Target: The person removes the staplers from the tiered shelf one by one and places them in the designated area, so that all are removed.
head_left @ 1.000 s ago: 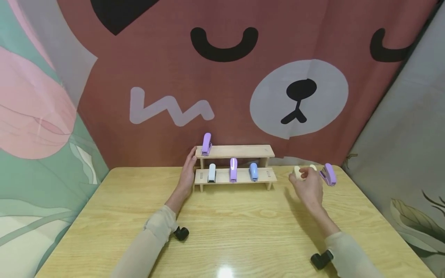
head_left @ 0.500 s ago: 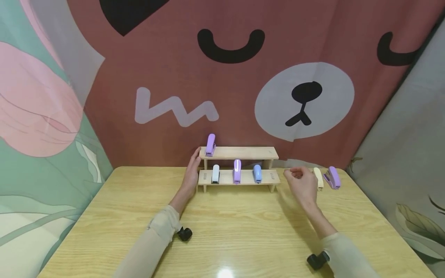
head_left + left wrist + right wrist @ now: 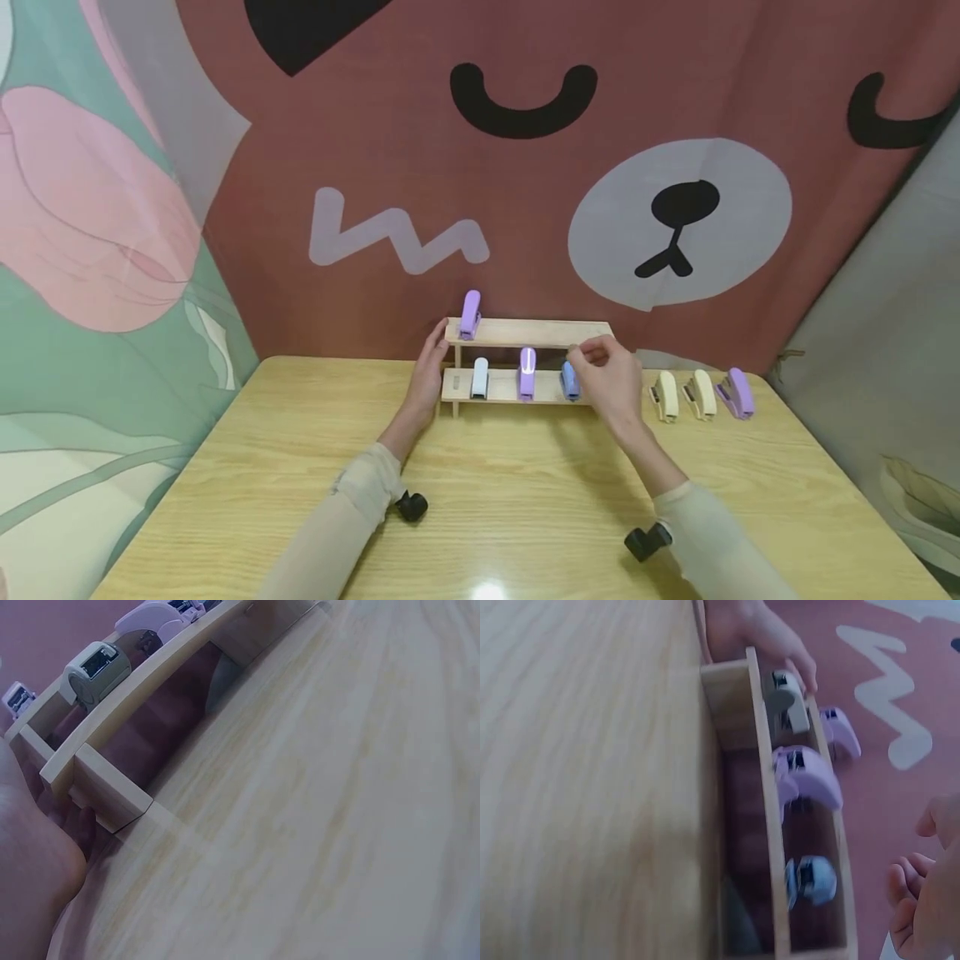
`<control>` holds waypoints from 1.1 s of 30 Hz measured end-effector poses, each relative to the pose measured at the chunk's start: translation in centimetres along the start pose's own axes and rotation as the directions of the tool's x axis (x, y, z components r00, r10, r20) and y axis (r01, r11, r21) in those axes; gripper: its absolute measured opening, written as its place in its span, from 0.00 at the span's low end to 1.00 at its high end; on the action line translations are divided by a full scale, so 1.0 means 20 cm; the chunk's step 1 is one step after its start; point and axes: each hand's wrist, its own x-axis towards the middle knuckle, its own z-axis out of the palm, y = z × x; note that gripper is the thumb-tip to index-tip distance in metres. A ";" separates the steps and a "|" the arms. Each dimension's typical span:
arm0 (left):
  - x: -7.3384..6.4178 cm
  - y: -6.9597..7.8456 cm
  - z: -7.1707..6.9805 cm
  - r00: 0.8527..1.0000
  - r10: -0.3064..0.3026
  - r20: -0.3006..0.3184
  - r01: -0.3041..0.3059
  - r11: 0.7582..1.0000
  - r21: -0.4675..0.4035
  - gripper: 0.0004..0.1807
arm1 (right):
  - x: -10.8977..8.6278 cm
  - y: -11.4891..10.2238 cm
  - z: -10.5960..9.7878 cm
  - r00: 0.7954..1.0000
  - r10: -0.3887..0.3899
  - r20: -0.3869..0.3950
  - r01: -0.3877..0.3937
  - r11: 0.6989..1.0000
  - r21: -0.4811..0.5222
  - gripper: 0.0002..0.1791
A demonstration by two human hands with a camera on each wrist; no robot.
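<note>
A two-tier wooden rack [image 3: 543,333] stands at the back of the table. On its lower shelf are a pale stapler [image 3: 480,377], a purple stapler [image 3: 527,375] and a small blue stapler [image 3: 567,385]. Another purple stapler [image 3: 470,315] stands at the left of the upper shelf. My left hand [image 3: 426,385] rests against the rack's left end, fingers extended along it. Over the rack's right end, my right hand [image 3: 611,379] holds nothing, fingers loosely bent; it overlaps the blue stapler in the head view. In the right wrist view, its fingers [image 3: 907,889] are apart from that stapler.
Two cream staplers, the nearer one [image 3: 665,397] and its neighbour [image 3: 701,394], stand right of the rack, with a purple stapler [image 3: 737,393] beyond them. A printed bear curtain [image 3: 375,300] hangs behind the wooden table [image 3: 495,492].
My right hand has let go of a cream stapler at the right and moved left to the rack's right end. The left hand has stayed on the rack; the head view has shifted slightly.
</note>
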 end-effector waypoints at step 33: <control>0.01 -0.01 0.00 0.999 0.029 -0.018 -0.029 0.999 -0.026 0.27 | 0.10 -0.28 0.35 0.965 -0.066 0.254 0.080 0.996 -0.047 0.11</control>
